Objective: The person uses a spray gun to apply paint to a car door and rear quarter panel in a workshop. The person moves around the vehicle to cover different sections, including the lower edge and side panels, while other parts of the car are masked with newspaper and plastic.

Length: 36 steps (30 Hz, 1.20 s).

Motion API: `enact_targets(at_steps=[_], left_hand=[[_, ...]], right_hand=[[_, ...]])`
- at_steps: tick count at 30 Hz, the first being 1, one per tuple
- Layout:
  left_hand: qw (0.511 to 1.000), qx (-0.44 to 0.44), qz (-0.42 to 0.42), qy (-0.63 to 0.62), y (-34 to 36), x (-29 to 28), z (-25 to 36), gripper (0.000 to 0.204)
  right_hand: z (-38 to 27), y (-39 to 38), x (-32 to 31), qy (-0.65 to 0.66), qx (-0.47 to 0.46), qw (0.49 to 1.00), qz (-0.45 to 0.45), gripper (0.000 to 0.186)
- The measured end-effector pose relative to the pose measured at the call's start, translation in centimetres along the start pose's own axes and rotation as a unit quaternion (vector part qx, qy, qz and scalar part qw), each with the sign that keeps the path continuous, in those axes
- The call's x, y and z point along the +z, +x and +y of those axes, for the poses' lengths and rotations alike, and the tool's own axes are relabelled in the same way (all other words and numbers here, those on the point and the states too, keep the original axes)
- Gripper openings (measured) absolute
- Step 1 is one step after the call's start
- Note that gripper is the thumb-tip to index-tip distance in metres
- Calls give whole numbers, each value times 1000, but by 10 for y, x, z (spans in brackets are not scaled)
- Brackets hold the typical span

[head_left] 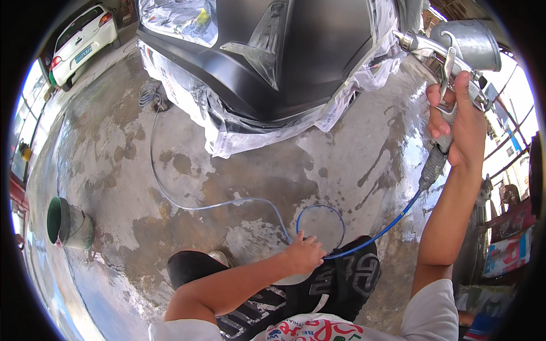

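Observation:
Raised at the upper right, my right hand (463, 116) is wrapped round the handle of a metal spray gun (435, 48), with fingers at its trigger. A grey metal paint cup (469, 45) sits on the gun, and the nozzle points left. From the handle a blue air hose (392, 227) runs down to my left hand (306, 254), which is closed round it in front of my legs. Its palm side is hidden. Left of the nozzle is a matte black car body panel (324, 51), edged with plastic and paper masking (227, 136).
The hose loops beyond my left hand and trails over the stained, patchily wet concrete floor (210, 170) to a coil (149, 94). A green-mouthed bucket (77, 224) stands at the left. A white car (85, 42) is parked far left. Clutter lines the right side.

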<state>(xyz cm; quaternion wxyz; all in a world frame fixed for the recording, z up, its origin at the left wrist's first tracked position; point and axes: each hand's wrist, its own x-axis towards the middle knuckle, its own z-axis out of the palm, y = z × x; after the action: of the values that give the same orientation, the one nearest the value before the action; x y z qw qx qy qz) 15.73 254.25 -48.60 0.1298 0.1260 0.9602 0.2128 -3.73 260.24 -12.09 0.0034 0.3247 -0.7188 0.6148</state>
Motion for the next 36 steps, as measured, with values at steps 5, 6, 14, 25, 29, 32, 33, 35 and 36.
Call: enact_targets(at_steps=[5,6,14,25,29,32,33,35,36], left_hand=[[999,-2,30,-25,4,-4,0,38],[999,-3,40,-28,3,-4,-2,38],[997,-3,69,27,-4,-8,-3,34],[996,6,10,87,-15,14,-8,29],[996,-2,38,81,-17,13,-8,28],[995,-11,69,71,-18,9,-9,27],[995,-15,68,72,-19,6,-9,27],[995,-22,62,78,-21,3,-9,27],[995,-24,58,83,-22,3,-10,27]], right_hand=[[31,41,-6,-3,-2,998,68,65],[38,49,-6,-6,-1,997,77,64],[77,69,-14,-19,15,995,94,49],[26,-20,23,44,17,996,-75,62],[61,12,21,-25,41,999,9,59],[75,30,25,-35,29,996,77,57],[81,37,23,-34,39,996,71,51],[91,39,23,-46,36,995,84,48],[92,39,25,-51,34,994,92,47]])
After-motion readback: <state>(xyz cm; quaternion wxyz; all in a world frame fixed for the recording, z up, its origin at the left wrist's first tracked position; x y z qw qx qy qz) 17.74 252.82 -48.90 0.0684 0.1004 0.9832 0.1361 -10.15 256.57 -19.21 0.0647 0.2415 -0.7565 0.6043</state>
